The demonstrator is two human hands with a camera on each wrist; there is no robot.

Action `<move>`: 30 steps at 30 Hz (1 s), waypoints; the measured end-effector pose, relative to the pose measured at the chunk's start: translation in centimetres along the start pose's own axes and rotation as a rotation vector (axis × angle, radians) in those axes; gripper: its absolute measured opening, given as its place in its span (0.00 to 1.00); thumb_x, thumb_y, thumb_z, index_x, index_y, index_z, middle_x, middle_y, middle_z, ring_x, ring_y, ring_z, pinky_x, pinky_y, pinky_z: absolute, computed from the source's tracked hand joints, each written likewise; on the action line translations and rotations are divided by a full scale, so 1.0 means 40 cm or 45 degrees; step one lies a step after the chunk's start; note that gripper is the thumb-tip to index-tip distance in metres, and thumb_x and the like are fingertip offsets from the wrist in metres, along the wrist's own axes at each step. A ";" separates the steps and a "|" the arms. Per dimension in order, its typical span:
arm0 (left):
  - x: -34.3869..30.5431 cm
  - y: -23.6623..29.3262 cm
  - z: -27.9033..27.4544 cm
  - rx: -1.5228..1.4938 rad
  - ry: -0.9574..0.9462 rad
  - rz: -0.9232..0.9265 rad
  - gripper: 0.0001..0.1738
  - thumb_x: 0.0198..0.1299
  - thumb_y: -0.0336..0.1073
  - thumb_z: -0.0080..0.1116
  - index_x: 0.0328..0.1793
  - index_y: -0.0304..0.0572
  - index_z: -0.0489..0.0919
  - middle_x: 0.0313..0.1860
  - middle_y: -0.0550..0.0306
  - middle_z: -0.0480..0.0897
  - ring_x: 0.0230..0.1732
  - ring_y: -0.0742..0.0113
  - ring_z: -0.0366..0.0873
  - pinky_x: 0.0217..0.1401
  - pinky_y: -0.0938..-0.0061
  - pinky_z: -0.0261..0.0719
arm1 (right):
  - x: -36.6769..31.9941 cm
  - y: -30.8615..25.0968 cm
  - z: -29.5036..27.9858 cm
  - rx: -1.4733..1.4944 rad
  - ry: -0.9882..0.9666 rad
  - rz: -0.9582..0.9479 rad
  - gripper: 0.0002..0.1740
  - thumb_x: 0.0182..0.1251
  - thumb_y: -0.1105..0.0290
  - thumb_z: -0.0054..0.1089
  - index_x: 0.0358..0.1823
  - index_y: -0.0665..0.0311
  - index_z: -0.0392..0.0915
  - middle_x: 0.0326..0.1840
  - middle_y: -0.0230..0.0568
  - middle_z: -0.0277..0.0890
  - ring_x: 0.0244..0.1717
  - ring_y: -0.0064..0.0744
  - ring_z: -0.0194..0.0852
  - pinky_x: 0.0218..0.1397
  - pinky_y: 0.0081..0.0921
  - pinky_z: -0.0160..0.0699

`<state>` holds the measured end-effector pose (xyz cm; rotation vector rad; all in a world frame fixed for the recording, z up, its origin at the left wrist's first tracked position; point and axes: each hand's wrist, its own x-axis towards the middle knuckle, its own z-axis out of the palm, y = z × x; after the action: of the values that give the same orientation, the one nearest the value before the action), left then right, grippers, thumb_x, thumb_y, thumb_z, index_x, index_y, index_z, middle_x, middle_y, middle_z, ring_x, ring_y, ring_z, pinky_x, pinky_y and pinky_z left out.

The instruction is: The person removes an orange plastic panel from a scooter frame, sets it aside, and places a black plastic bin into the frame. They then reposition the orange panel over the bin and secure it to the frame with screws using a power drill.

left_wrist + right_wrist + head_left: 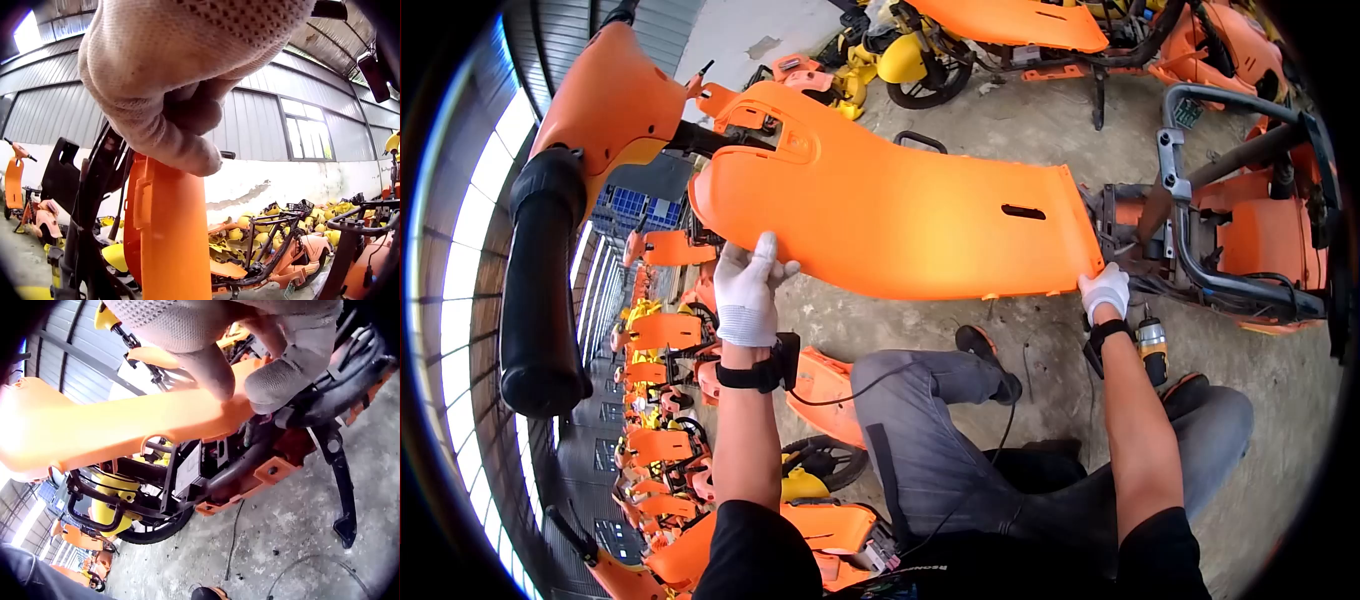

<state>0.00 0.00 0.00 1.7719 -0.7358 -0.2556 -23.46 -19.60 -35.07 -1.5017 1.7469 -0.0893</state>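
A long orange plastic body panel [920, 220] lies over the frame of a scooter, with a slot near its right end. My left hand [748, 290], in a white knit glove, grips the panel's near edge toward the handlebar; up close in the left wrist view, its curled fingers [187, 153] meet the panel's top edge. At the opposite end my right hand [1106, 292], also gloved, pinches the near corner. The right wrist view shows thumb and fingers on that corner, above the dark frame tubes [250, 462].
A black handlebar grip [545, 290] juts up at left. At right is a grey metal rack [1190, 240]. A yellow-and-black power driver [1150, 345] stands near my right forearm. Rows of orange scooters [662, 330] line the left, and a cable [1010, 420] hangs across my legs.
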 end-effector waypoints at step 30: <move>0.075 0.078 -0.123 -0.008 0.199 0.208 0.22 0.70 0.52 0.44 0.24 0.50 0.63 0.17 0.71 0.51 0.18 0.77 0.53 0.30 0.75 0.77 | 0.015 -0.117 0.248 1.214 -0.553 -0.238 0.12 0.59 0.72 0.59 0.42 0.72 0.77 0.27 0.37 0.78 0.24 0.24 0.74 0.29 0.24 0.72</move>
<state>3.80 1.59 5.10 1.6939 -0.7604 -0.0095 -13.70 -17.15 -39.51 -0.8650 0.9654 -0.5614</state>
